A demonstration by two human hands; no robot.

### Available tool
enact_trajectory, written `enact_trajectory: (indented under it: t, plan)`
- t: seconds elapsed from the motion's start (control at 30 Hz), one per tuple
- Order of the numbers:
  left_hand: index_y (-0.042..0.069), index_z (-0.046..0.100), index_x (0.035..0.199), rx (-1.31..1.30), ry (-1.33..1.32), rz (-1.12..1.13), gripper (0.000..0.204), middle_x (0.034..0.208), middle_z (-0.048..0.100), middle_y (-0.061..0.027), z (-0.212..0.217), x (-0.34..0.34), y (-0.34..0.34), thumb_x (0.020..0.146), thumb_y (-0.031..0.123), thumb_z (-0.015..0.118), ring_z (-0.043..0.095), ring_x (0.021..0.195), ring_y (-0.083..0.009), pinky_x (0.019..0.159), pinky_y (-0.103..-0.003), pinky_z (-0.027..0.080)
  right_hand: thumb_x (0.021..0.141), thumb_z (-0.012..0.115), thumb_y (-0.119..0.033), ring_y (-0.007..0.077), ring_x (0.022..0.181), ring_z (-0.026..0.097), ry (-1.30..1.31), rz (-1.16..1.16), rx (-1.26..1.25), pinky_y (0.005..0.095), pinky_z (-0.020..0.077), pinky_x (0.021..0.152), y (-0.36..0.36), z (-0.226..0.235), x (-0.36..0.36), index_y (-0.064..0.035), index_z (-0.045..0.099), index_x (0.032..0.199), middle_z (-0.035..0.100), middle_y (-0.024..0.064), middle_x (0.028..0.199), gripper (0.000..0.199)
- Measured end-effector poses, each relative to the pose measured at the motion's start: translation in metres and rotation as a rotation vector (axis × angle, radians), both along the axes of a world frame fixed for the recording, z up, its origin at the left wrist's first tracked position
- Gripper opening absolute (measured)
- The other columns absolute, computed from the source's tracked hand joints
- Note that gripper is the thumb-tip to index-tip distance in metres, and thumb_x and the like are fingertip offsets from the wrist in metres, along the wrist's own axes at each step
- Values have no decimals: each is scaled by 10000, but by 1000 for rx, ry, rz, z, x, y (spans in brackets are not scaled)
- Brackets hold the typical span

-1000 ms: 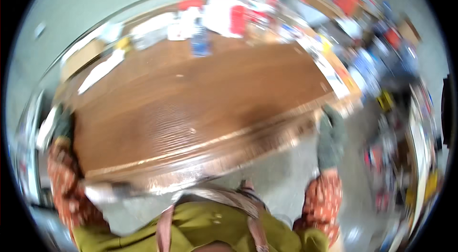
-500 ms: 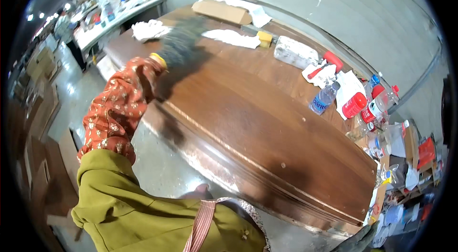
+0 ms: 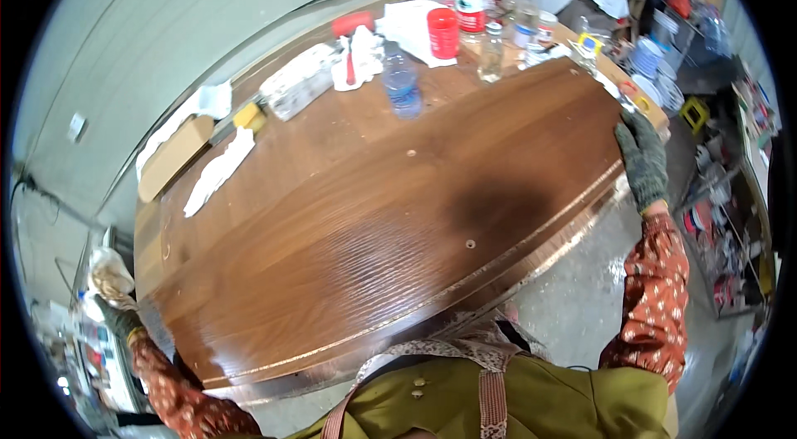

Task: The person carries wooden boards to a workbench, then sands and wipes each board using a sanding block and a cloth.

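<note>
A long brown wooden panel point(image 3: 374, 215) with a curved, moulded near edge lies across the work surface, its wet-looking sheen brightest in the middle. My left hand point(image 3: 119, 316), in a dark grey glove, is beyond the panel's left end, closed on a crumpled white cloth point(image 3: 112, 277). Its fingers are partly hidden by the cloth. At the panel's right end, my right hand point(image 3: 644, 158) in a matching glove grips the edge, thumb on the top side and fingers along the end.
Along the far side lie a cardboard piece point(image 3: 176, 158), a white rag point(image 3: 219, 171), a yellow sponge point(image 3: 249, 117), a whitish block point(image 3: 299, 82) and a red roller point(image 3: 353, 23). A water bottle point(image 3: 402, 86) and a red canister point(image 3: 443, 33) stand near several other bottles. Cluttered shelves point(image 3: 730, 215) are at right.
My view has swung to the left end up front. My left hand, blurred over the panel before, is now beyond its left end with a white cloth. My right hand shows fully at the right end.
</note>
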State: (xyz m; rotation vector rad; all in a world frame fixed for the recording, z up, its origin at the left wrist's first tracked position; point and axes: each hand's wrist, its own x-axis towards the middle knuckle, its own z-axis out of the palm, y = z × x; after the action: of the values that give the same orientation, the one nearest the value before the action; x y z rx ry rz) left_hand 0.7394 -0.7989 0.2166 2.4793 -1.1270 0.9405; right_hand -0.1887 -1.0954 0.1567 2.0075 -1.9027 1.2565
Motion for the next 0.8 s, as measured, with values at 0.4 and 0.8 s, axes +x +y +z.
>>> enact_trajectory:
  t: [0.4, 0.8]
  plan:
    - [19, 445, 1307, -204, 756, -383, 414, 1130, 586, -138, -46, -248, -54, 950, 228, 454, 544, 1010, -219, 898, -312, 413, 885, 590, -157, 191, 842, 627, -317, 142, 77, 293, 480, 776, 3, 3, -25, -11, 660, 1009, 676, 111, 906, 203]
    - [42, 588, 1081, 208, 553, -1054, 321, 1168, 558, -190, -17, -714, -245, 899, 305, 551, 539, 1099, -326, 938, -430, 428, 913, 523, -88, 164, 892, 597, -645, 767, 232, 296, 477, 814, -53, -32, -112, 4, 613, 1089, 647, 101, 998, 218]
